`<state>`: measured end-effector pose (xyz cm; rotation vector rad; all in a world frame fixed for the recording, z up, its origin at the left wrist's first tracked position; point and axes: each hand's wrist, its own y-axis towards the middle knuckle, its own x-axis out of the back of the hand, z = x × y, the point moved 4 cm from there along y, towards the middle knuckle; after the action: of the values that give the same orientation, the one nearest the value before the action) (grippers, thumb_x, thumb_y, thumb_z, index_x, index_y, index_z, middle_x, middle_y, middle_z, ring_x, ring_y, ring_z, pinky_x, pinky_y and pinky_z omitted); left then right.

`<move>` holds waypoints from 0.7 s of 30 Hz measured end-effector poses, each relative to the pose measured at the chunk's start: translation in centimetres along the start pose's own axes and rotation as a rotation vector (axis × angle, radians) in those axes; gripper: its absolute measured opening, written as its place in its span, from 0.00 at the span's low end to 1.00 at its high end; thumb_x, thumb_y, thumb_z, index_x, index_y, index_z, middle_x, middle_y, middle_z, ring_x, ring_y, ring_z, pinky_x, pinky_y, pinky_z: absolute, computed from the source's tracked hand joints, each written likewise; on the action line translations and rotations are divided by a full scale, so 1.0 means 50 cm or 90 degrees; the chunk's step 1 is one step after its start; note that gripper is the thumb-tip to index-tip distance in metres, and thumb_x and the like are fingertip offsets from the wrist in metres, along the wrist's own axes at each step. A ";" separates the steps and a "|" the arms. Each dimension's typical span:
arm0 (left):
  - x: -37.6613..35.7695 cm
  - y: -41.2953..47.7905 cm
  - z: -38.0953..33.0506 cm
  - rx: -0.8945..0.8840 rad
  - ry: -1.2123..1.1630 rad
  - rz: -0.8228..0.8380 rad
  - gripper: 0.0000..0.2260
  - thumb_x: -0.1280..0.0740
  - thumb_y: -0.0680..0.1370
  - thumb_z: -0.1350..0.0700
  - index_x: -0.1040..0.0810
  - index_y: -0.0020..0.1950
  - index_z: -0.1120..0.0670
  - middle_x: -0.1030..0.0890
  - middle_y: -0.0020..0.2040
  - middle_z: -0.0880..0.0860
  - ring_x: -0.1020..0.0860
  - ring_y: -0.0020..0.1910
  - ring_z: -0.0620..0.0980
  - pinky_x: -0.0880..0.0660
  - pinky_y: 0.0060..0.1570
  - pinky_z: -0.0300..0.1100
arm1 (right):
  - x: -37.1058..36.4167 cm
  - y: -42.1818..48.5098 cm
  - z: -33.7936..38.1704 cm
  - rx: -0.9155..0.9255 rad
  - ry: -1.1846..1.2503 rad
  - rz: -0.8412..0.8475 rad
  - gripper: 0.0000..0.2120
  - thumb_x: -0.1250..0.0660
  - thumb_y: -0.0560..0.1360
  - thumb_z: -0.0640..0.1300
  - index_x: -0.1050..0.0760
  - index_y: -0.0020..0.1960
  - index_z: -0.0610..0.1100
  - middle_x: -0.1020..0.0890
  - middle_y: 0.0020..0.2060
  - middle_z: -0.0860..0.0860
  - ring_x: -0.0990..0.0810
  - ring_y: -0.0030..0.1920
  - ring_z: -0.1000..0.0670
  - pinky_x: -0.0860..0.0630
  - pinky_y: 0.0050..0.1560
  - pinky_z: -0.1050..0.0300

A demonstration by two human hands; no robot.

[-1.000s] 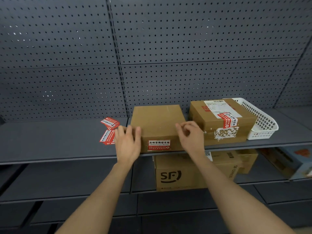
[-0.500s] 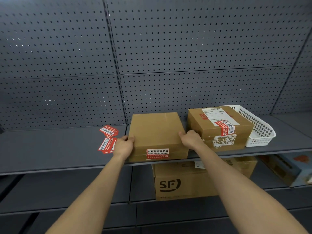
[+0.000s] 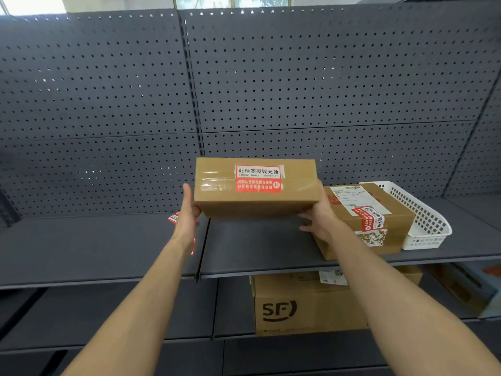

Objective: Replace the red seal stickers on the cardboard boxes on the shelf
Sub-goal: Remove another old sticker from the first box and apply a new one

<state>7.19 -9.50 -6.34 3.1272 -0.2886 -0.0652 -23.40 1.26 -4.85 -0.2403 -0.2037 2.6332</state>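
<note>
I hold a brown cardboard box in the air above the grey shelf, tipped so that its side with a red and white seal sticker faces me. My left hand grips the box's left end. My right hand grips its right end from below. A second cardboard box with a red seal sticker over its front edge stands on the shelf at the right. Loose red stickers lie on the shelf, mostly hidden behind my left hand.
A white plastic basket stands right of the second box. A perforated grey back panel rises behind the shelf. On the lower shelf stands a cardboard box with a black logo, with more boxes at the right.
Both hands took the box by its ends, lifted it off the shelf and tipped it, so the stickered side now faces me. The camera view rose.
</note>
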 end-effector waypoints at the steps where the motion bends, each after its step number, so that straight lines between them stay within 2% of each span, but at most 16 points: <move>1: 0.001 0.002 0.003 -0.015 0.008 0.015 0.37 0.50 0.79 0.22 0.27 0.80 0.41 0.23 0.78 0.49 0.32 0.82 0.51 0.43 0.83 0.61 | 0.002 0.007 -0.008 0.001 0.005 0.012 0.28 0.49 0.81 0.74 0.29 0.71 0.60 0.21 0.70 0.48 0.22 0.66 0.45 0.34 0.74 0.27; 3: 0.008 0.006 0.011 -0.024 0.023 0.029 0.30 0.45 0.79 0.25 0.23 0.73 0.39 0.20 0.75 0.48 0.28 0.78 0.51 0.38 0.81 0.59 | 0.004 0.012 -0.018 -0.002 0.014 0.028 0.25 0.47 0.82 0.71 0.26 0.68 0.59 0.19 0.66 0.48 0.22 0.65 0.43 0.32 0.73 0.28; 5: 0.021 0.013 0.021 -0.002 0.021 0.017 0.25 0.41 0.75 0.28 0.19 0.60 0.41 0.17 0.64 0.48 0.22 0.63 0.52 0.31 0.71 0.54 | 0.008 0.012 -0.018 0.008 0.016 0.034 0.23 0.44 0.83 0.68 0.24 0.67 0.56 0.18 0.64 0.47 0.22 0.66 0.42 0.31 0.72 0.29; 6: 0.027 0.015 0.025 0.007 0.010 0.014 0.23 0.40 0.73 0.29 0.19 0.55 0.43 0.18 0.58 0.49 0.24 0.54 0.51 0.30 0.64 0.53 | 0.008 0.008 -0.016 0.010 0.022 0.037 0.21 0.43 0.83 0.66 0.23 0.66 0.54 0.18 0.64 0.46 0.22 0.66 0.42 0.30 0.72 0.30; 7: 0.031 0.016 0.029 0.015 0.004 0.020 0.23 0.40 0.72 0.30 0.20 0.53 0.46 0.19 0.53 0.49 0.26 0.49 0.50 0.32 0.59 0.52 | 0.008 0.009 -0.018 0.012 0.029 0.041 0.20 0.43 0.84 0.63 0.23 0.65 0.53 0.17 0.63 0.46 0.22 0.66 0.42 0.29 0.71 0.31; 9: 0.032 0.014 0.036 0.026 -0.008 0.029 0.19 0.39 0.75 0.36 0.20 0.51 0.49 0.17 0.49 0.49 0.26 0.45 0.49 0.33 0.52 0.50 | 0.012 0.013 -0.022 0.012 0.016 0.039 0.18 0.46 0.86 0.59 0.21 0.63 0.51 0.16 0.61 0.44 0.19 0.65 0.42 0.26 0.70 0.33; 11: 0.034 0.017 0.055 0.042 -0.019 0.030 0.17 0.41 0.82 0.41 0.18 0.49 0.50 0.14 0.45 0.49 0.22 0.45 0.51 0.29 0.50 0.49 | 0.020 0.024 -0.030 -0.007 -0.008 0.023 0.21 0.46 0.87 0.61 0.21 0.63 0.49 0.14 0.61 0.43 0.16 0.63 0.42 0.23 0.70 0.35; 12: 0.032 0.014 0.062 0.055 -0.030 0.033 0.18 0.41 0.84 0.40 0.17 0.51 0.50 0.13 0.44 0.50 0.21 0.46 0.52 0.26 0.53 0.51 | 0.022 0.027 -0.034 -0.021 -0.022 0.023 0.25 0.44 0.84 0.66 0.21 0.63 0.49 0.14 0.61 0.43 0.16 0.63 0.42 0.24 0.71 0.36; 14: 0.025 0.013 0.078 0.094 -0.040 0.062 0.25 0.41 0.82 0.31 0.16 0.60 0.49 0.11 0.53 0.53 0.17 0.53 0.54 0.24 0.64 0.57 | 0.026 0.038 -0.047 -0.037 -0.061 0.032 0.39 0.40 0.73 0.80 0.21 0.67 0.51 0.15 0.63 0.48 0.18 0.65 0.44 0.29 0.74 0.38; 15: 0.018 0.007 0.082 0.102 -0.024 0.087 0.29 0.41 0.81 0.27 0.16 0.65 0.47 0.11 0.58 0.52 0.16 0.58 0.54 0.25 0.66 0.57 | 0.026 0.045 -0.058 -0.033 -0.086 0.045 0.42 0.39 0.70 0.82 0.22 0.70 0.54 0.16 0.65 0.51 0.19 0.67 0.46 0.30 0.75 0.39; 17: 0.002 -0.001 0.091 0.108 0.024 0.118 0.26 0.37 0.81 0.30 0.17 0.69 0.46 0.12 0.62 0.49 0.15 0.61 0.51 0.25 0.65 0.53 | 0.015 0.041 -0.077 -0.032 -0.144 0.065 0.37 0.37 0.73 0.78 0.24 0.73 0.57 0.18 0.68 0.55 0.21 0.69 0.47 0.31 0.76 0.40; 19: -0.007 0.000 0.116 0.142 0.045 0.104 0.25 0.28 0.78 0.38 0.20 0.71 0.49 0.12 0.61 0.52 0.13 0.59 0.53 0.20 0.62 0.53 | 0.009 0.035 -0.097 -0.049 -0.204 0.049 0.30 0.38 0.82 0.67 0.28 0.77 0.51 0.21 0.70 0.53 0.23 0.69 0.47 0.31 0.75 0.44; 21: -0.010 0.007 0.148 0.179 0.052 0.086 0.28 0.26 0.76 0.42 0.22 0.73 0.52 0.12 0.60 0.54 0.12 0.58 0.56 0.18 0.63 0.58 | 0.007 0.035 -0.114 -0.062 -0.255 0.044 0.24 0.41 0.87 0.57 0.31 0.78 0.47 0.22 0.71 0.50 0.23 0.64 0.46 0.28 0.68 0.48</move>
<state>6.34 -9.71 -13.69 3.3641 -0.5523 0.1128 -23.33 0.45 -10.76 0.2570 -0.4648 2.7177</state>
